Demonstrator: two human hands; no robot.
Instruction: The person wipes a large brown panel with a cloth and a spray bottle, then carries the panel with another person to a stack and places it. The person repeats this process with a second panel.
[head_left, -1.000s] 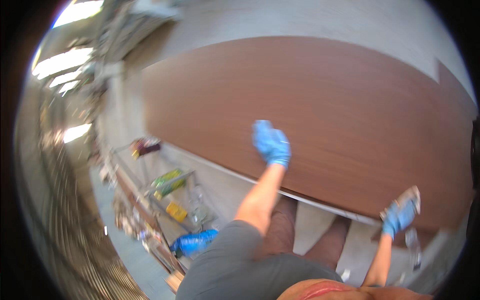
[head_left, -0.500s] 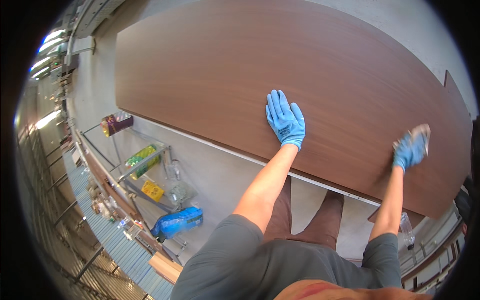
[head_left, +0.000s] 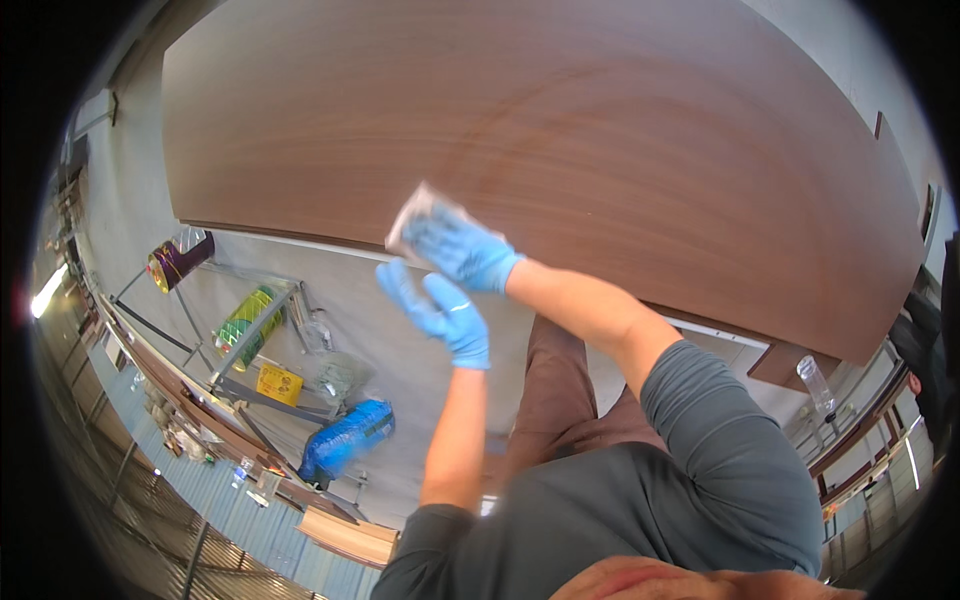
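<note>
A long brown wood-grain panel (head_left: 560,130) lies in front of me, with faint curved streaks on its surface. My right hand (head_left: 462,252), in a blue glove, reaches across to the left and presses a pale cloth (head_left: 408,212) near the panel's front edge. Its fingers lie over the cloth, and both are blurred by motion. Just in front of that edge, my gloved left hand (head_left: 445,318) hovers below the right one. Thumb and fingers are apart there, with nothing held.
At the left, a metal frame (head_left: 250,335) carries a purple package (head_left: 182,258), a green package (head_left: 245,325), a yellow packet (head_left: 279,384) and a blue wrapped pack (head_left: 347,438). A clear bottle (head_left: 815,385) hangs at the right, near a person's dark clothing (head_left: 922,345).
My right hand has swept the cloth from the panel's right end far to the left. My left hand has lifted off the panel and drawn back toward me. My view has shifted slightly.
</note>
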